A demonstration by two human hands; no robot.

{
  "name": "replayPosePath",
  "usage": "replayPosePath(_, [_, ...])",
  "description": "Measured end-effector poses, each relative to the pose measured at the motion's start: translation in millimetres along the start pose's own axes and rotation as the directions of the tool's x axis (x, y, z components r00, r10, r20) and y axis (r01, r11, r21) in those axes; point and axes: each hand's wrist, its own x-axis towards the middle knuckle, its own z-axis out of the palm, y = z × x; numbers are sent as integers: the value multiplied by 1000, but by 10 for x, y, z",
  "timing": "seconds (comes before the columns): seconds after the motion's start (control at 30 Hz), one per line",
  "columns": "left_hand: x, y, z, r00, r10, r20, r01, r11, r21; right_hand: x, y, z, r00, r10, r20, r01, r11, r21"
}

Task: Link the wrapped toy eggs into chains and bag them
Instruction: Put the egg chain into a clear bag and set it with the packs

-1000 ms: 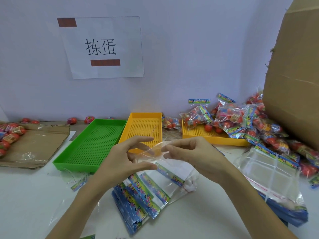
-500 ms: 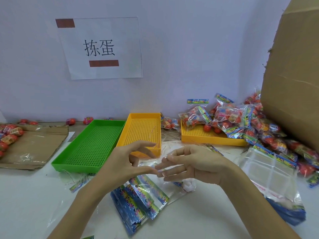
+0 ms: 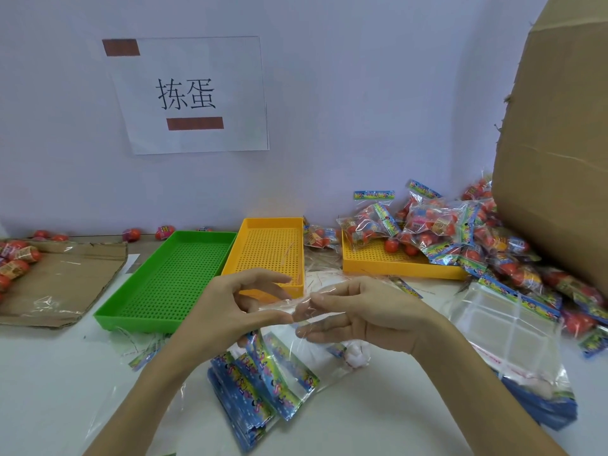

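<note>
I hold a clear plastic bag (image 3: pixel 283 306) over the white table, between both hands. My left hand (image 3: pixel 230 314) pinches its film at the thumb tip. My right hand (image 3: pixel 371 319) points its straight fingers left, and the film drapes over the fingertips. The bag's printed blue-green header (image 3: pixel 289 365) hangs below my hands. Under them lies a fanned stack of empty header bags (image 3: pixel 246 399). Wrapped red toy eggs (image 3: pixel 16 258) lie on flat cardboard (image 3: pixel 65 284) at the far left. Filled egg bags (image 3: pixel 431 225) are piled at the back right.
A green perforated tray (image 3: pixel 174 278) and an orange one (image 3: pixel 269 251) sit side by side ahead, a second orange tray (image 3: pixel 388 261) holds eggs. A tall cardboard box (image 3: pixel 559 143) stands at the right, with another stack of clear bags (image 3: pixel 513 337) before it.
My hands dropped slightly and came together. My right hand went from pinching the bag's top edge to lying with straight fingers under the film.
</note>
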Motion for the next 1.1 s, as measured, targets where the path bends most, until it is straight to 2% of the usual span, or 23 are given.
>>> replayPosePath(0.07, [-3, -16, 0, 1000, 4, -2, -4, 1000, 5, -11, -14, -6, 1000, -18, -8, 18, 999, -26])
replayPosePath(0.13, [-4, -16, 3, 999, 17, -50, -14, 998, 64, -5, -12, 15, 994, -67, -89, 53, 987, -152])
replayPosePath(0.2, [-2, -52, 1, 990, 107, -97, -69, 941, 330, 19, 12, 53, 975, -146, -169, 89, 948, -306])
replayPosePath(0.23, [5, -67, 7, 983, 167, -72, -113, 871, 478, 34, 23, 75, 965, -185, -185, 108, 926, -363])
replayPosePath(0.3, [11, -72, 50, 971, 236, 40, -210, 760, 616, 57, 42, 124, 955, -240, -175, 150, 899, -410])
replayPosePath(0.4, [2, -57, 152, 954, 268, 135, -292, 725, 623, 82, 62, 201, 952, -286, -112, 212, 875, -435])
replayPosePath(0.57, [15, -65, 161, 968, 232, 97, -246, 803, 542, 78, 34, 233, 920, -389, -49, 326, 828, -456])
replayPosePath(0.67, [31, -119, 112, 977, 212, -3, -182, 846, 500, 34, -40, 151, 847, -500, -181, 396, 820, -414])
replayPosePath(0.73, [36, -157, 83, 981, 178, -72, -128, 886, 446, 29, -56, 43, 744, -574, -342, 399, 793, -461])
replayPosePath(0.77, [38, -175, 73, 982, 165, -95, -111, 900, 422, 42, -42, -24, 667, -611, -426, 353, 763, -542])
replayPosePath(0.83, [51, -195, 69, 979, 153, -136, -88, 916, 392, 93, 1, -176, 503, -666, -551, 134, 690, -712])
replayPosePath(0.9, [60, -198, 80, 976, 138, -171, -71, 933, 352, 166, 18, -320, 425, -666, -613, -127, 626, -769])
replayPosePath(1.0, [70, -203, 105, 976, 122, -183, -60, 948, 313, 337, -41, -547, 433, -604, -669, -394, 540, -743])
replayPosePath(1.1, [65, -192, 115, 977, 123, -173, -71, 958, 278, 506, -171, -738, 476, -440, -761, -599, 472, -647])
